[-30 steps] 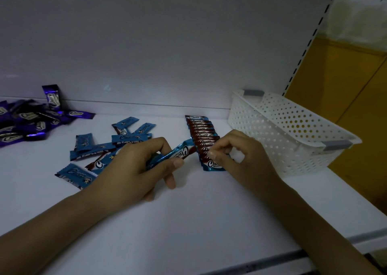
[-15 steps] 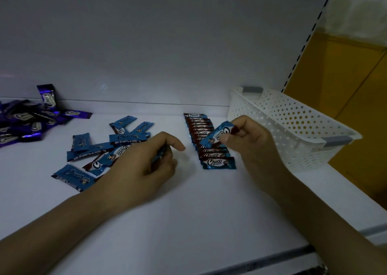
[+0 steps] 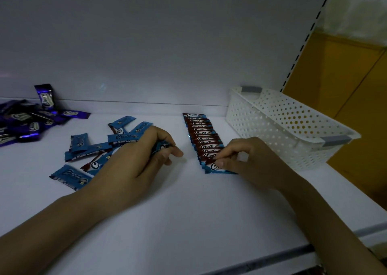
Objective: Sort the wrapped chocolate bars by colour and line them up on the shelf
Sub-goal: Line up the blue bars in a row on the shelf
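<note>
purple bars (image 3: 23, 124): loose heap at the far left of the shelf (image 3: 167, 222), close to the back wall (image 3: 146, 44). Wrappers overlap at all angles; the frame edge cuts the heap.
upright purple bar (image 3: 45, 97): stands on end behind the heap, against the back wall.
loose blue bars (image 3: 83, 145): scattered flat just right of the purple heap, apart from it. Several overlap; "Choco" is readable on a few (count unclear, the left hand covers some).
left hand (image 3: 134, 164): palm down over the right edge of the blue scatter, forearm coming in from the lower left. Its fingers (image 3: 165, 159) are curled in and wrapped round one bar.
held bar (image 3: 160, 147): blue foil, only a small patch showing between the curled fingers and thumb.
row of bars (image 3: 202, 136): blue-and-brown wrappers overlapping one on the next, mid-shelf, running from near the back wall toward the front edge. It lies between the two hands.
front bar (image 3: 213, 167): nearest end of the row, flat on the shelf, right part hidden under the right hand.
right hand (image 3: 255, 164): at the row's near end, forearm coming in from the lower right. Its fingers (image 3: 232, 149) are bent; thumb and forefinger tips pinch the front bar.
basket (image 3: 282, 128): white, perforated, grey handles; on the right end of the shelf, set at an angle, near the row but not touching it.
slotted upright (image 3: 303, 40): runs up the right edge of the back wall.
yellow panel (image 3: 345, 90): behind and right of the basket.
</note>
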`<state>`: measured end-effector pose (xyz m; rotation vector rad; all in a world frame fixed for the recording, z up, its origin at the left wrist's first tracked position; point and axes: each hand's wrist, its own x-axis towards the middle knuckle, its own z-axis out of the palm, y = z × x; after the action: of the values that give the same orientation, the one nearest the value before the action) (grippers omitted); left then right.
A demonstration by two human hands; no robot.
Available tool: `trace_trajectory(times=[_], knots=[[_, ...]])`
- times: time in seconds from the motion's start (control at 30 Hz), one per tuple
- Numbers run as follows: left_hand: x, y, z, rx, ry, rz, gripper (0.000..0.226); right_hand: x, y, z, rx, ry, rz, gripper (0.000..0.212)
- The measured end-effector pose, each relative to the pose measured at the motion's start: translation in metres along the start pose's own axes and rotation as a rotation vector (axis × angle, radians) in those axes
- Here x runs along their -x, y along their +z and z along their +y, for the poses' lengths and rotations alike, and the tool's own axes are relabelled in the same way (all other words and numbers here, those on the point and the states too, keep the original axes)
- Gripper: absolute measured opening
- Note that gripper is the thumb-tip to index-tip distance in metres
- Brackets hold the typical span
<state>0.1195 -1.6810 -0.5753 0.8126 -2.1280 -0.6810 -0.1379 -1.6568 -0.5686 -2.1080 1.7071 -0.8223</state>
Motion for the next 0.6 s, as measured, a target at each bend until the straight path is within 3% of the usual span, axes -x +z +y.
trace_trajectory(times=[0.27, 0.4, 0.53, 0.6], knots=[[0.0002, -0.0022, 0.002, -0.103, 0.045, 0.007, 0.028, -0.0009, 0.001, 0.0007, 0.119, -0.066, 0.043, 0.009], [-0.0019, -0.0018, -0.0044, -0.213, 0.175, 0.028, 0.018, -0.002, 0.0028, 0.0006, 0.125, -0.081, 0.043, 0.008], [-0.0051, -0.0062, -0.0044, -0.37, 0.221, 0.14, 0.018, -0.002, 0.0043, -0.0008, 0.129, -0.078, 0.046, 0.007], [-0.0059, -0.0085, -0.0021, -0.314, 0.192, 0.175, 0.016, -0.0018, 0.0047, -0.0011, 0.143, -0.079, 0.052, 0.014]])
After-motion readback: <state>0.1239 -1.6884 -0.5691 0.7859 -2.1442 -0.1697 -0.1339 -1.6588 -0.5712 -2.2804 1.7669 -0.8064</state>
